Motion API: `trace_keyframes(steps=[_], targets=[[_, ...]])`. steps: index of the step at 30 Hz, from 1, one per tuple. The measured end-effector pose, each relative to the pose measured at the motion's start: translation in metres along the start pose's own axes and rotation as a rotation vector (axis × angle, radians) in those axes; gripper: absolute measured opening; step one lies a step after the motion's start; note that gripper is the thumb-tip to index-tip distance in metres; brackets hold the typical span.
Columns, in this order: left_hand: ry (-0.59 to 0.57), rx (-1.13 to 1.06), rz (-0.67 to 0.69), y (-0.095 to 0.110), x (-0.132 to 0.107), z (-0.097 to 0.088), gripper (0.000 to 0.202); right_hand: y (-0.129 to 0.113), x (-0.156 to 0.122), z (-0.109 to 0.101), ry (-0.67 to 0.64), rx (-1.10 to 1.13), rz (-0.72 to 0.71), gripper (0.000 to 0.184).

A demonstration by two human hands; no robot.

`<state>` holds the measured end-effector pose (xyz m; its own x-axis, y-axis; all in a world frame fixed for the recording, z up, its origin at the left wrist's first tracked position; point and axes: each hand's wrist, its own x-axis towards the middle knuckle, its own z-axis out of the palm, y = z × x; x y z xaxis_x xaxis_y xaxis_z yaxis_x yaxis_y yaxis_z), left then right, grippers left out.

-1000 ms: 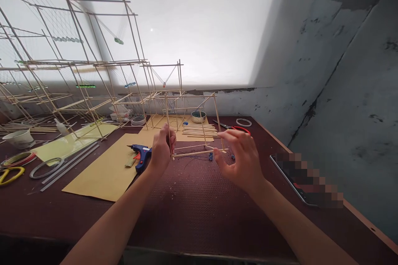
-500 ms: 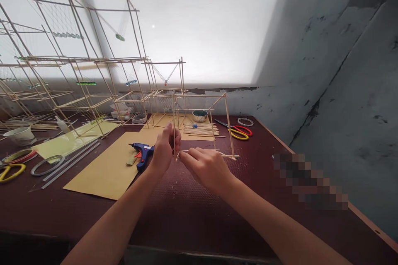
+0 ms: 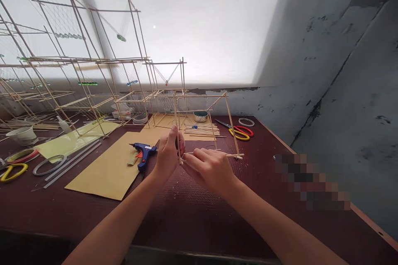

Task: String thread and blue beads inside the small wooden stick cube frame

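Observation:
Between my hands stands a cube-like frame of thin wooden sticks, its near left corner at my fingers. My left hand is closed round the upright stick at that corner, thumb pointing up along it. My right hand is closed on the bottom stick beside the same corner; its fingertips are partly hidden. Just left of my left hand, a blue glue gun lies on its side on a yellow sheet.
Large stick frames with hanging beads fill the left back. Behind the small frame are loose sticks, a metal bowl and scissors. Tape rolls, clear glue sticks and a white cup lie left.
Both hands and the near corner of the stick frame have shifted slightly right and down. The grip on the sticks looks the same.

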<state>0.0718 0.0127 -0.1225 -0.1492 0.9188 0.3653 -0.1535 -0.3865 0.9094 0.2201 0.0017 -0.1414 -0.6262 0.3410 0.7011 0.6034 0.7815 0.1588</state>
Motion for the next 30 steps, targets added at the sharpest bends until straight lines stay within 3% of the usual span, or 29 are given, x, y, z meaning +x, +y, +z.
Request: trace_keyframes(steps=[13, 30], targets=[[0.069, -0.106, -0.002, 0.006, -0.006, 0.003, 0.065, -0.016, 0.000, 0.005, 0.092, -0.041, 0.025, 0.019], [0.098, -0.146, 0.034, 0.007, -0.007, 0.005, 0.064, -0.019, 0.000, 0.004, 0.100, -0.061, 0.053, 0.024]])
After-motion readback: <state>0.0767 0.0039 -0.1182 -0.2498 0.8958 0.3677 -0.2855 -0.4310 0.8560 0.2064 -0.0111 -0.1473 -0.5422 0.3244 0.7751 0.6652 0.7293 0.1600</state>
